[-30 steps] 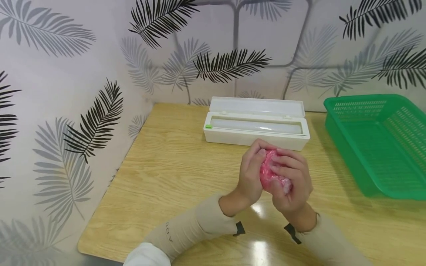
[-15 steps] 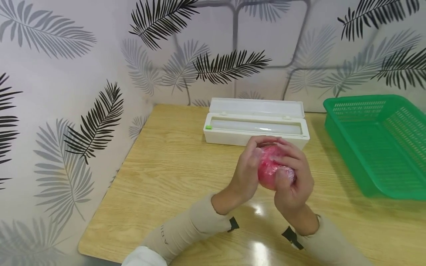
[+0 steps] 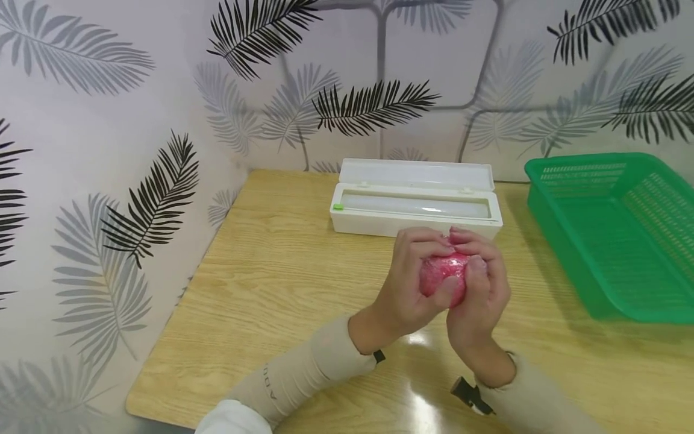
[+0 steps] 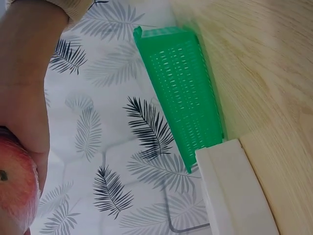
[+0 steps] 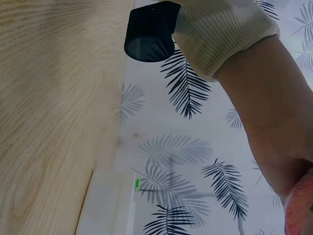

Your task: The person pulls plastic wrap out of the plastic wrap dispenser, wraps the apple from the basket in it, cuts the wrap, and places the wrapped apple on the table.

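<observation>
Both hands hold a red apple [image 3: 440, 271] in shiny clear film, raised over the table in the head view. My left hand [image 3: 403, 286] curls round its left side, with the thumb across the near face. From the other side, my right hand [image 3: 479, 307] wraps the apple, its thumb at the upper right. Fingers of both hands meet near the top and hide much of the fruit. In the left wrist view, the apple [image 4: 17, 183] shows its dark stem and wrinkled film at the lower left. Only a sliver of the apple [image 5: 298, 205] shows in the right wrist view.
Behind the hands stands a white cling film dispenser [image 3: 347, 223], lid up, with a roll inside and a small green tab at its left. A green plastic basket [image 3: 575, 259] sits at the right. The wooden table [image 3: 260, 271] meets a leaf-patterned wall at the back.
The hands have turned the apple and shifted their grip. The left fingers and thumb now lie over its near face, and the bunched film seen earlier at the lower right is hidden.
</observation>
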`<state>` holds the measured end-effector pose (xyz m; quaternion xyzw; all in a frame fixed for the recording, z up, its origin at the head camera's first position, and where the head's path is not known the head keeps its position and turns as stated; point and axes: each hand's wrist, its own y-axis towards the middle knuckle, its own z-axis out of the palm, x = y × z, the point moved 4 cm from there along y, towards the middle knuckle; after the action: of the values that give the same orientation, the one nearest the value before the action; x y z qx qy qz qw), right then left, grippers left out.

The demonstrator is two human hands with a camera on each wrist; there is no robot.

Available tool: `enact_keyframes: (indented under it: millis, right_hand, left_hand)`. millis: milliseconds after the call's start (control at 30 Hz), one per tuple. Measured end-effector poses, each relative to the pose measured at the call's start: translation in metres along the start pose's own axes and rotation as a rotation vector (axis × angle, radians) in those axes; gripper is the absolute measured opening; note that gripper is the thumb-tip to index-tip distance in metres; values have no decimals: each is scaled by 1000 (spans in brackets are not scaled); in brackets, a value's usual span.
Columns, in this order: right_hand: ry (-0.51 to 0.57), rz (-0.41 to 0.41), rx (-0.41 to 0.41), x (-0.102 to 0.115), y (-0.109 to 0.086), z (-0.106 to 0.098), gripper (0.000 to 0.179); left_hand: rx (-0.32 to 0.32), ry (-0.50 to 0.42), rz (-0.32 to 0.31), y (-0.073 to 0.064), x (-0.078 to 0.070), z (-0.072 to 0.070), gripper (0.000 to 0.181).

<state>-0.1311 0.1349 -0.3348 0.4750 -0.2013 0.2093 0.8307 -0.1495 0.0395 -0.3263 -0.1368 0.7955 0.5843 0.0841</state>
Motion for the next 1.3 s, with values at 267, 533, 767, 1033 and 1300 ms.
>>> enact_keyframes:
  millis: [267,533,767,1033,1300]
  right_hand:
    - [-116,-70,-12,3,-2,10,25]
    - [-182,5,55,-5,-5,-2,25]
    - [-218,26,171,-8,3,-13,25]
    - [-308,71,316,-13,10,-21,24]
    - [-365,337,579,-23,17,-35,43]
  left_hand:
    - [-71,26,18,-4,2,0,37]
    - [14,-55,-31,-5,9,3,40]
    - [181,-75,-174,-4,20,0,52]
    - [359,-315,-456,-17,34,2,65]
    - [332,-224,-550,-14,38,-18,65]
